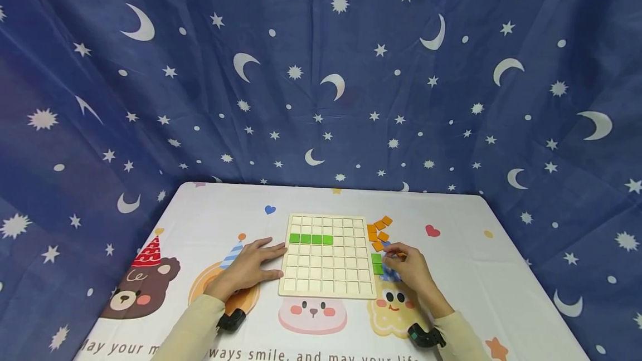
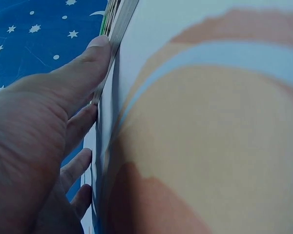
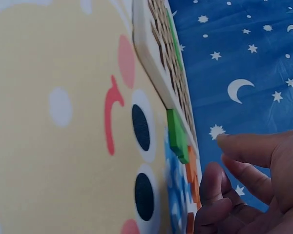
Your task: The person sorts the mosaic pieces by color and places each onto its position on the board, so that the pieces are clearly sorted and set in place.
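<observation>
A pale wooden grid board [image 1: 328,266] lies on the table, with several green square tiles [image 1: 311,239] in a row in its upper left part. At the board's left edge my left hand [image 1: 249,268] rests with fingers spread; its thumb [image 2: 95,53] touches the rim in the left wrist view. Beside the right edge lie a few loose green tiles [image 1: 377,264] and several orange tiles [image 1: 372,233]. My right hand [image 1: 412,267] hovers next to these, fingers bent, thumb and fingertips apart. The right wrist view shows nothing between them, with a green tile [image 3: 177,136] nearby.
A white cloth [image 1: 451,227] printed with cartoon animals, hearts and lettering covers the table. Behind and at both sides hangs a blue curtain [image 1: 321,93] with moons and stars. Each wrist carries a black camera mount, such as the left one [image 1: 231,321].
</observation>
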Tool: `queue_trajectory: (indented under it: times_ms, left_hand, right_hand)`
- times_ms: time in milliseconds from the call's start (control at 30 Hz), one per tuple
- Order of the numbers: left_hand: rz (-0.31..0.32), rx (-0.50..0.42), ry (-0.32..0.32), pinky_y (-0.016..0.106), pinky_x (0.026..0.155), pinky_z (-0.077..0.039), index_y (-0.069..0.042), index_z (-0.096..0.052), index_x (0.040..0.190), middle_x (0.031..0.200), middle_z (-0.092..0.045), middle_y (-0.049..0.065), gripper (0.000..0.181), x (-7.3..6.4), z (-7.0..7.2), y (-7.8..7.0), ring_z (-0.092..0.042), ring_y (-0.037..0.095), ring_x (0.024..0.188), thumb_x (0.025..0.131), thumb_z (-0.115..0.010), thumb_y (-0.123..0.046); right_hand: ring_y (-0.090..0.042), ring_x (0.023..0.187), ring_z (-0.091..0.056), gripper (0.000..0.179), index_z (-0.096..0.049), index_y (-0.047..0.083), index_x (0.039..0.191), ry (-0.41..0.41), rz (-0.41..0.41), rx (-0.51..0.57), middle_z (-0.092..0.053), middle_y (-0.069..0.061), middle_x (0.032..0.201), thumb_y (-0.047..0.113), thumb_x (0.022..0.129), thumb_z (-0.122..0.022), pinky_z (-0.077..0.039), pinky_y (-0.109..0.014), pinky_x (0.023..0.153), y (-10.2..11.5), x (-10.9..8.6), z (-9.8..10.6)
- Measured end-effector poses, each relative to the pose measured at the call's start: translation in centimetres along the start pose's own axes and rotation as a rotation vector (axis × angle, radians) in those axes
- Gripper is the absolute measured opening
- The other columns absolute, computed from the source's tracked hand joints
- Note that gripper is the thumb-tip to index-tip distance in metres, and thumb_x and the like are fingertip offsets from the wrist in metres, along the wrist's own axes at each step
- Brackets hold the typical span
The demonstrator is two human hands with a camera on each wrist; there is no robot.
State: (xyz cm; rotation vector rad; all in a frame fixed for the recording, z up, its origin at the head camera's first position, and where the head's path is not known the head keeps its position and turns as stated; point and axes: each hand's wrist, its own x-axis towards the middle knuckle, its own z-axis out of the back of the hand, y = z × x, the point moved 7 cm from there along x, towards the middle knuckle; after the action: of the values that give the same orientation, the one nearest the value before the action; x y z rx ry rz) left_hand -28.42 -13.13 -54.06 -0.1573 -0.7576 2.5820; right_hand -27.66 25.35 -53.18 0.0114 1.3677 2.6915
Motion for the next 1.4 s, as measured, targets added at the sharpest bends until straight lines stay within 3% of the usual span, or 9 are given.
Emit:
queue_trajectory:
  times_ms: [367, 700, 1167, 1400]
  left_hand:
    - [0.009, 0.005, -0.001, 0.062, 0.114, -0.026, -0.024, -0.056, 0.141, 0.15, -0.049, -0.009, 0.064, 0.0, 0.1, -0.1, -0.03, 0.032, 0.148, 0.083, -0.075, -0.045]
    - [0.007, 0.008, -0.004, 0.062, 0.114, -0.027, -0.025, -0.056, 0.141, 0.15, -0.05, -0.009, 0.064, 0.0, 0.2, -0.1, -0.03, 0.032, 0.147, 0.083, -0.076, -0.044]
    - [0.006, 0.004, -0.009, 0.063, 0.113, -0.027, -0.024, -0.056, 0.141, 0.15, -0.049, -0.009, 0.065, 0.0, 0.2, 0.1, -0.03, 0.033, 0.147, 0.083, -0.074, -0.046]
    - [0.009, 0.011, 0.006, 0.063, 0.113, -0.028, -0.025, -0.054, 0.143, 0.151, -0.048, -0.009, 0.066, 0.0, 0.0, 0.1, -0.029, 0.033, 0.148, 0.084, -0.074, -0.046]
  right_hand:
    - [-0.016, 0.078, -0.054, 0.021, -0.074, 0.007, 0.104, -0.006, 0.027, -0.07, -0.07, -0.005, 0.092, 0.009, 0.083, -0.077, -0.045, -0.022, 0.068, -0.4, 0.5, -0.5]
    - [-0.02, 0.087, -0.057, 0.021, -0.076, 0.007, 0.104, 0.0, 0.04, -0.141, -0.073, -0.01, 0.103, 0.013, 0.083, -0.077, -0.048, -0.032, 0.08, 0.0, 0.8, -0.6]
    - [-0.018, 0.082, -0.056, 0.016, -0.077, 0.01, 0.099, 0.024, 0.041, -0.184, -0.072, -0.007, 0.1, 0.014, 0.083, -0.078, -0.047, -0.029, 0.075, -0.1, 1.1, -1.0]
    - [-0.018, 0.078, -0.052, 0.014, -0.072, 0.01, 0.094, 0.021, 0.044, -0.171, -0.069, -0.004, 0.09, 0.012, 0.082, -0.078, -0.042, -0.028, 0.072, -0.2, 1.2, -1.0]
